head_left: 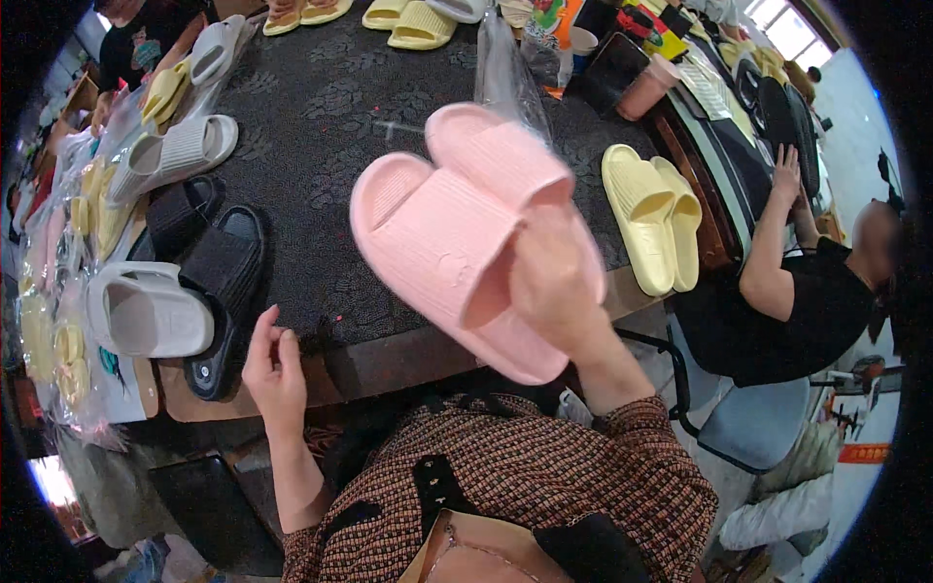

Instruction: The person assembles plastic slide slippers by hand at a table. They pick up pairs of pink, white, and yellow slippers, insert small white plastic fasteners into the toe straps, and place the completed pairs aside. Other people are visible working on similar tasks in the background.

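Observation:
My right hand (pixel 554 277) grips a pair of pink slippers (pixel 437 243) side by side, raised above the dark patterned tabletop (pixel 321 107). The hand covers part of both slippers, and its fingertips are out of sight. Close to the table's front edge, my left hand (pixel 273 364) holds nothing, its thumb and forefinger raised and apart. Nearest to it lie black slippers (pixel 228 277) and a light grey slipper (pixel 151 309). A pale yellow pair (pixel 649 209) rests to the right of the pink ones.
Grey slippers (pixel 175 151) and clear plastic bags (pixel 58 282) line the left side. More yellow slippers (pixel 423 21) sit at the far edge. A pink cup (pixel 649 87) stands at the back right. A person in black (pixel 816 301) on the right handles black slippers (pixel 777 112), beside a blue-grey chair (pixel 753 423).

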### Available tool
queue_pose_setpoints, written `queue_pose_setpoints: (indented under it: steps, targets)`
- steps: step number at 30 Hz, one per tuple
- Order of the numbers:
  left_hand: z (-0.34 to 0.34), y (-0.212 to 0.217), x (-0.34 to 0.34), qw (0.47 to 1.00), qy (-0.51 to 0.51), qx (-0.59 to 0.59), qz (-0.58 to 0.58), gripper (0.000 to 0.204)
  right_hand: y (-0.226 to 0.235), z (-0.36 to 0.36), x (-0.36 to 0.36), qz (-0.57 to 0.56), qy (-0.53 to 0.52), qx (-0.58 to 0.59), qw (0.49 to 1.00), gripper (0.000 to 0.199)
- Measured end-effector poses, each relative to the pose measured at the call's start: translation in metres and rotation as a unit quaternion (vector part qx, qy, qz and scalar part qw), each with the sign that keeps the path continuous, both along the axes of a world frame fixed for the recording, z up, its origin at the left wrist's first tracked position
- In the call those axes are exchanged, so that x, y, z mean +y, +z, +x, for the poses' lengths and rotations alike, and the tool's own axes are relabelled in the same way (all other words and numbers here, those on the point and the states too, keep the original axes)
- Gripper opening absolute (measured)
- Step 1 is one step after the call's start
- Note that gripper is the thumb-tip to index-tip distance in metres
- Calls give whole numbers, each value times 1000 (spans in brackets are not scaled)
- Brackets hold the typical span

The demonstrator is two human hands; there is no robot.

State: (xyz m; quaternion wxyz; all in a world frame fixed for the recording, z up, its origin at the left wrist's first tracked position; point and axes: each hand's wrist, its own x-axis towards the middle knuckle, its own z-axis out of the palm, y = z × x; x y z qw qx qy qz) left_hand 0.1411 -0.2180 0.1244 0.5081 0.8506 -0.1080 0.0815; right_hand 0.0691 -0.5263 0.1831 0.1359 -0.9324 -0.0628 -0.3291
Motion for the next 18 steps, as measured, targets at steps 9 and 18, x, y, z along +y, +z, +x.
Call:
queue_pose_setpoints:
  steps: [9, 18]
  targets:
    - [17, 14, 44, 974, 111, -190, 60, 20, 28, -44, -178, -114, -276, 63, 952, 24]
    - [30, 16, 118, 924, 318, -199, 68, 21, 22, -60, -237, -92, -358, 223, 902, 30]
